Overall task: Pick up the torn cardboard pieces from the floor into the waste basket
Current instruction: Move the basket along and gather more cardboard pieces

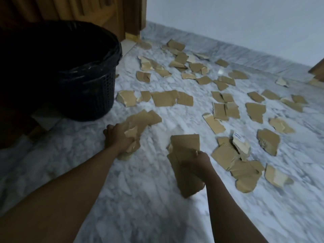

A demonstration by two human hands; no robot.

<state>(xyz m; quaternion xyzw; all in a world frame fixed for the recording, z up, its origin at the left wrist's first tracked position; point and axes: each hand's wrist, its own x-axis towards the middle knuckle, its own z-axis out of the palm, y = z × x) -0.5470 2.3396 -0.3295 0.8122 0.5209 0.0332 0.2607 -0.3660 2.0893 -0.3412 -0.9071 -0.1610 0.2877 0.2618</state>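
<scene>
Over on the far left, the black waste basket (pixel 91 95) stands on the grey marble floor (pixel 140 199), lined with a black plastic bag (pixel 98 55), with a brown wooden door (pixel 112 13) behind it. It's too dark inside to see what's in it.

Just right of the basket and a bit nearer the camera, the left hand (pixel 117 137) is clenched round a crumpled bunch of cardboard (pixel 142 121), fingers curled tight. It's low over the floor, but I can't tell if it's touching.

Next over, the right hand (pixel 198 165) has its fingers wrapped round a flat stack of cardboard (pixel 185 146), holding it more or less upright.

The rest of the torn cardboard pieces (pixel 164 98) are lying all over the floor, from right beside the basket across to the far right and back toward the white wall (pixel 228 18). The closest heap sits just right of the right hand, and one scrap in it has a white label (pixel 238 137) on it.
</scene>
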